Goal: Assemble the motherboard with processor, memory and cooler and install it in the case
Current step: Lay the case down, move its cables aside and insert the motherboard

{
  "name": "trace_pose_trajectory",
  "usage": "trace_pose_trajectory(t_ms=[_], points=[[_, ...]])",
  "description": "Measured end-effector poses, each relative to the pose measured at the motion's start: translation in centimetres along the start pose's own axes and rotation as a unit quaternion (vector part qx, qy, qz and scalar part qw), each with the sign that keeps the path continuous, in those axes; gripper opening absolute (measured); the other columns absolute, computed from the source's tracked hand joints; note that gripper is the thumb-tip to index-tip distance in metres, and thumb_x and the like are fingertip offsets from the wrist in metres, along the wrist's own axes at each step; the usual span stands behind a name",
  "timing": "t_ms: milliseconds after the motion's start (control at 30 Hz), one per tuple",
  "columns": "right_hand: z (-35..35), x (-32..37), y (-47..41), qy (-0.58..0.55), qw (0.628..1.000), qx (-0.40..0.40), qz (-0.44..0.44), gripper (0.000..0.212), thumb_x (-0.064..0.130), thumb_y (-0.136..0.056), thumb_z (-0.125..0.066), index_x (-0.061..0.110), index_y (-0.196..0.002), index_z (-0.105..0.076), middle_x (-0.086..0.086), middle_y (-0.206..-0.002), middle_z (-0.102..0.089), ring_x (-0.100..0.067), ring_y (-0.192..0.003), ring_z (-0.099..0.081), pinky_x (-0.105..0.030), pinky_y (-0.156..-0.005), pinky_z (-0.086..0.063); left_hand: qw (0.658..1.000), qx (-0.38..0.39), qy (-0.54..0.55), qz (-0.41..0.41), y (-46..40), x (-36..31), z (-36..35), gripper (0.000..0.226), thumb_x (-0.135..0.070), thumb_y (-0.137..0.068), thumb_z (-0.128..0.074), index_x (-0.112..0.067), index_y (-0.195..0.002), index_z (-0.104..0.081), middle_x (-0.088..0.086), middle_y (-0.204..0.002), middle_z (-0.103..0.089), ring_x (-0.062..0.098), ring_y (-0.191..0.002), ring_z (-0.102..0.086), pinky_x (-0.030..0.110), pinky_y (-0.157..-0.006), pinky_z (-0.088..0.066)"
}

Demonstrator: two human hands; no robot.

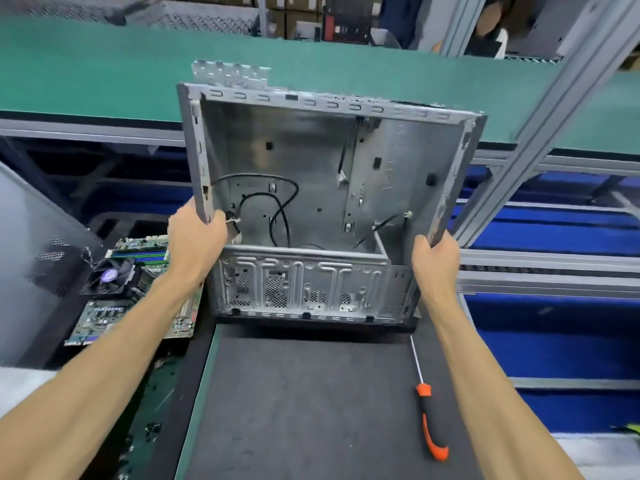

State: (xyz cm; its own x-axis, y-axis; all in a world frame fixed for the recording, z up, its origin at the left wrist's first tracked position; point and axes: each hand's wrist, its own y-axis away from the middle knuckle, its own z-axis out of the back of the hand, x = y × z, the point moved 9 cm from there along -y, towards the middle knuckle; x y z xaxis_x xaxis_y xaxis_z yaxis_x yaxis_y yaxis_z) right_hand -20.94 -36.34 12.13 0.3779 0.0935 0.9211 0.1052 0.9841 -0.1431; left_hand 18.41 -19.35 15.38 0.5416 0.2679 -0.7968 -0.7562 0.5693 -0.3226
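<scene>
- The left hand (196, 233) gripped the left edge of the open metal case (311, 188), fingers curled round it.
- The right hand (437, 261) clasped the right edge likewise.
- The case stood tilted at the far end of the dark mat (304, 403), black cables (277, 209) loose inside.
- The motherboard (138, 292) with its cooler (112, 275) lay left of the case.
- An orange-handled screwdriver (429, 417) lay on the mat.

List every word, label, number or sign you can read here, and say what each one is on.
None can be read.
motherboard: white board printing, too small and blurred.
cooler: pale round sticker on the fan hub, blurred.
case: stamped metal only, no text.
screwdriver: no marking visible.
Boxes behind: prints too blurred.
</scene>
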Motion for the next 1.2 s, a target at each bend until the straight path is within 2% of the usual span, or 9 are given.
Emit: trace_pose_trajectory(t_ms=[167,233,333,533,633,700,800,1100,1200], points=[[1.5,3.5,0.4,0.074,0.995,0.032,0.051,0.017,0.020,-0.088,-0.048,0.023,-0.072,-0.045,0.012,-0.062,-0.046,-0.009,-0.054,-0.041,-0.027,-0.050,-0.029,0.995,0.024,-0.074,-0.057,-1.4,-3.3,3.2,0.019,-0.029,-0.081,-0.047,-0.025,-0.064,-0.038,-0.007,-0.055,-0.045,0.014,-0.050,-0.041,0.028,-0.048,-0.031],[2.4,4.8,0.4,0.116,0.990,0.039,0.068,0.008,0.020,-0.092,-0.049,0.016,-0.095,-0.055,0.012,-0.073,-0.053,-0.009,-0.064,-0.049,-0.025,-0.053,-0.032,0.989,0.050,-0.114,-0.076,-2.1,-4.3,3.7,0.014,-0.032,-0.080,-0.046,-0.021,-0.071,-0.047,-0.002,-0.061,-0.051,0.018,-0.054,-0.044,0.027,-0.048,-0.032],[3.3,6.2,-0.3,0.190,0.977,0.059,0.073,0.025,0.018,-0.097,-0.047,0.007,-0.120,-0.048,0.003,-0.078,-0.053,-0.017,-0.068,-0.053,-0.029,-0.052,-0.030,0.977,0.094,-0.174,-0.083,-2.7,-5.0,3.7,0.027,-0.038,-0.080,-0.048,-0.012,-0.073,-0.053,0.001,-0.063,-0.053,0.018,-0.055,-0.047,0.025,-0.048,-0.032],[3.3,5.9,-1.9,0.374,0.914,0.156,0.001,0.016,0.017,-0.099,-0.040,0.007,-0.111,-0.041,-0.014,-0.105,-0.045,-0.036,-0.095,-0.049,-0.040,-0.077,-0.040,0.946,0.242,-0.218,0.011,-0.5,-2.1,1.0,0.047,-0.040,-0.089,-0.061,-0.011,-0.058,-0.040,0.000,-0.046,-0.043,0.020,-0.044,-0.040,0.025,-0.047,-0.027],[2.7,4.5,-1.5,0.422,0.878,0.224,-0.021,0.019,0.019,-0.100,-0.043,0.005,-0.114,-0.045,-0.013,-0.105,-0.047,-0.031,-0.089,-0.051,-0.036,-0.072,-0.039,0.925,0.310,-0.204,0.079,1.6,0.6,-0.4,0.040,-0.030,-0.087,-0.062,-0.014,-0.061,-0.035,-0.005,-0.043,-0.032,0.019,-0.044,-0.029,0.026,-0.049,-0.021],[2.3,3.2,-0.8,0.436,0.862,0.255,-0.028,0.017,0.019,-0.101,-0.045,0.004,-0.107,-0.047,-0.014,-0.100,-0.054,-0.026,-0.074,-0.052,-0.034,-0.060,-0.037,0.911,0.341,-0.210,0.102,2.9,1.7,-1.0,0.029,-0.027,-0.085,-0.060,-0.012,-0.067,-0.043,0.002,-0.053,-0.041,0.019,-0.049,-0.036,0.027,-0.054,-0.026],[2.0,1.1,0.1,0.429,0.860,0.274,-0.043,0.015,0.018,-0.099,-0.046,0.004,-0.103,-0.047,-0.014,-0.095,-0.056,-0.025,-0.072,-0.051,-0.033,-0.061,-0.039,0.903,0.372,-0.178,0.120,4.3,2.7,-1.8,0.017,-0.023,-0.085,-0.059,-0.013,-0.074,-0.050,0.008,-0.065,-0.050,0.020,-0.057,-0.045,0.031,-0.058,-0.033],[1.5,0.8,-0.5,0.457,0.837,0.297,-0.045,0.019,0.021,-0.099,-0.045,0.005,-0.109,-0.047,-0.007,-0.087,-0.053,-0.021,-0.071,-0.051,-0.032,-0.055,-0.035,0.890,0.397,-0.178,0.140,5.2,2.9,-2.1,0.026,-0.021,-0.085,-0.060,-0.017,-0.067,-0.042,-0.001,-0.053,-0.044,0.018,-0.048,-0.040,0.023,-0.049,-0.032],[0.9,1.6,-1.9,0.480,0.820,0.310,-0.030,0.014,0.020,-0.100,-0.043,0.008,-0.097,-0.050,-0.006,-0.078,-0.052,-0.019,-0.063,-0.047,-0.030,-0.053,-0.034,0.885,0.410,-0.160,0.155,5.5,2.8,-2.3,0.019,-0.027,-0.082,-0.066,-0.014,-0.080,-0.054,0.008,-0.071,-0.057,0.022,-0.063,-0.054,0.031,-0.060,-0.045]])
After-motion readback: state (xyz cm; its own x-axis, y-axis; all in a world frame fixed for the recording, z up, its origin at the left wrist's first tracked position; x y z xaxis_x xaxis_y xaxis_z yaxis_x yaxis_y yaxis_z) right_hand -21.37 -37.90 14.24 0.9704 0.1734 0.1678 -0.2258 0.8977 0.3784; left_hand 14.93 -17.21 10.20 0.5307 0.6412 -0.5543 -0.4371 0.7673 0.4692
